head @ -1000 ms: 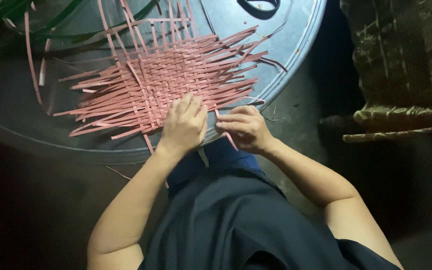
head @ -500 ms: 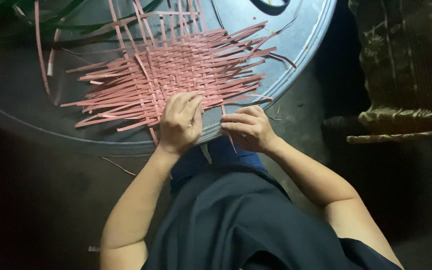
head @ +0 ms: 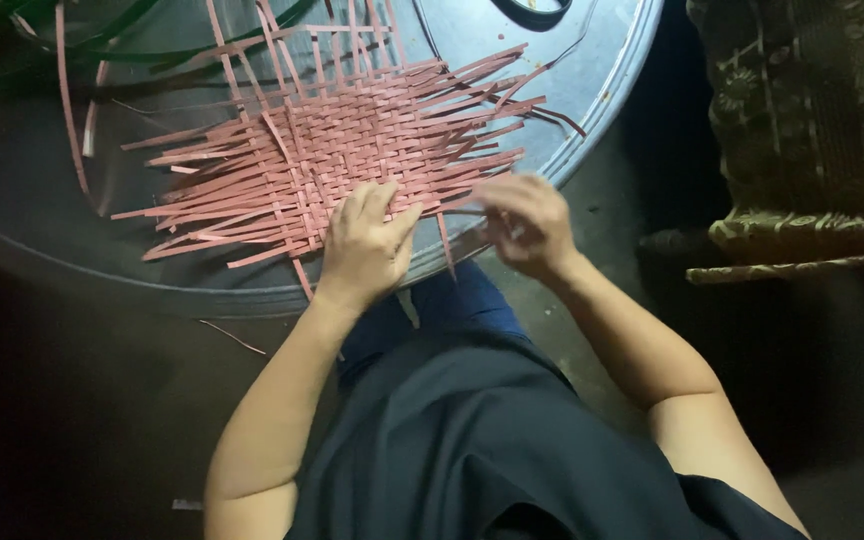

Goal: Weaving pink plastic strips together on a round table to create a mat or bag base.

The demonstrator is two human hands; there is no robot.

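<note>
My left hand [head: 367,245] lies flat, fingers spread, pressing down the near edge of the woven pink mat [head: 352,150], which sits in the upper middle of the frame on a round metal tray [head: 602,70]. My right hand [head: 524,225] hovers just right of the mat's lower corner; it is blurred, so I cannot tell whether its fingers pinch a strip or hang loose. The mat looks light and springy: thin flat strips, stiff enough to stick out straight at every side, loose enough to slip apart at the unwoven ends. I judge the woven centre is the safest place to press, and a single free end the place to pinch. Green strips [head: 132,40] lie at the upper left of the tray. A patterned cushion [head: 802,130] fills the upper right; the floor around is dark.
</note>
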